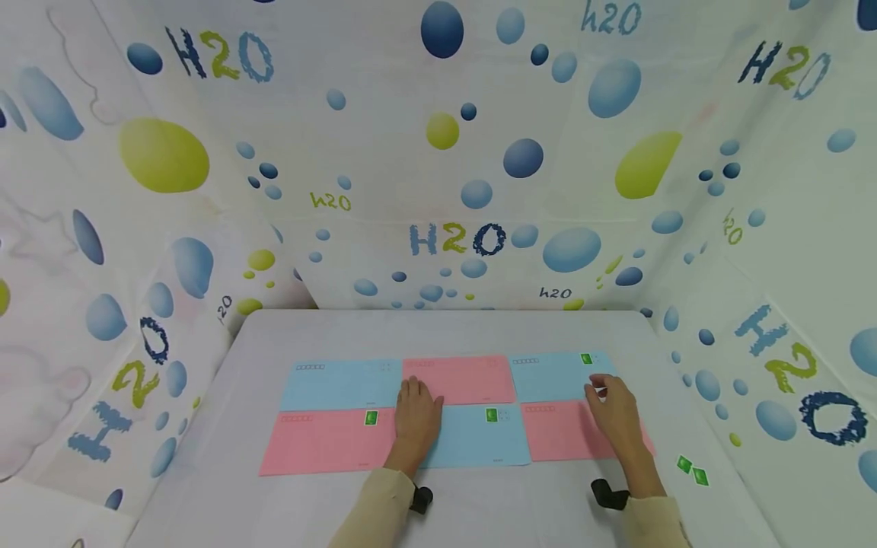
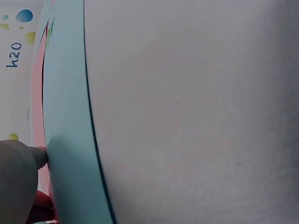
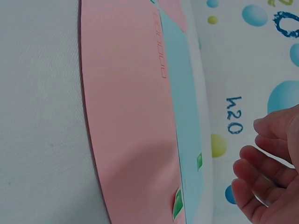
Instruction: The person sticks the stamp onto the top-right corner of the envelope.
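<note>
Several blue and pink envelopes lie edge to edge in two rows. My left hand point(image 1: 416, 417) rests flat across the seam between the pink upper middle envelope point(image 1: 473, 380) and the blue lower middle envelope point(image 1: 479, 445). Fingers bent and apart, my right hand point(image 1: 612, 407) hovers over the blue upper right envelope point(image 1: 548, 380) and the pink lower right one point(image 1: 558, 434); nothing shows between its fingers in the right wrist view. A green stamp point(image 1: 586, 358) is on the blue upper right envelope. Another stamp point(image 3: 177, 205), on the pink one, is hidden by that hand in the head view.
Two loose green stamps point(image 1: 692, 469) lie on the white table point(image 1: 712, 517) to the right. Stamps also sit on the pink lower left envelope point(image 1: 322, 445) and the blue lower middle one. A blue envelope point(image 1: 336, 388) lies upper left. Patterned cloth point(image 1: 384, 152) surrounds the table.
</note>
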A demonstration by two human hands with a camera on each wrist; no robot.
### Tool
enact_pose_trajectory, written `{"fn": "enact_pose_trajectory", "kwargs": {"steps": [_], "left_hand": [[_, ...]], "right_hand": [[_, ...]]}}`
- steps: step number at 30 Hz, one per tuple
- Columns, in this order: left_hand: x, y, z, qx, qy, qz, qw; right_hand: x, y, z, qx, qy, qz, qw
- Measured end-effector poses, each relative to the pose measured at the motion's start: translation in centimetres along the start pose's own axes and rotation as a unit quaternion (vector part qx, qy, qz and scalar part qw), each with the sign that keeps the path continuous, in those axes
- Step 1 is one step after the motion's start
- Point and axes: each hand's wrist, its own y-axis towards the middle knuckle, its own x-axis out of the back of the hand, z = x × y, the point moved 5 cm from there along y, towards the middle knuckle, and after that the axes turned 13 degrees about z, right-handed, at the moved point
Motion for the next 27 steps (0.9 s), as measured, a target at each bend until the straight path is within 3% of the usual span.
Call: {"fn": "enact_pose_trajectory", "kwargs": {"steps": [12, 21, 27], "left_hand": [[-0.4, 0.1, 0.2, 0.004, 0.015, 0.016, 0.9998], [-0.1, 0.0, -0.1, 0.001, 0.02, 0.015, 0.9997], [-0.1, 0.0, 0.0, -0.005, 0.022, 0.012, 0.9997]], "right_hand": [[0.6, -1.6, -0.8, -0.011, -0.003, -0.037, 0.999], [0.8, -2.7, -1.7, -0.045, 0.004, -0.032, 0.998], [1.2, -3.4, -2.0, -0.044, 0.003, -0.042, 0.998]]}}
